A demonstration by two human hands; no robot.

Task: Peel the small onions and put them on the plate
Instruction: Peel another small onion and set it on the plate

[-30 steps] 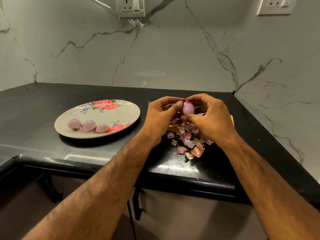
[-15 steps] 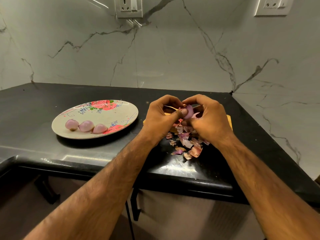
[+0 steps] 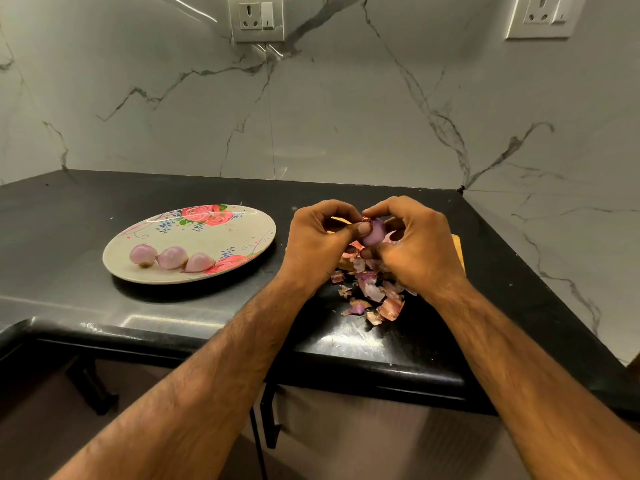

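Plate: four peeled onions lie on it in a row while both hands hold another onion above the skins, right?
Not four: the head view shows three peeled onions on the plate. The rest holds: the left hand and the right hand hold another onion above the skins.

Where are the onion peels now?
Head view: the peels lie on the counter, right of the plate, under the left hand and right hand.
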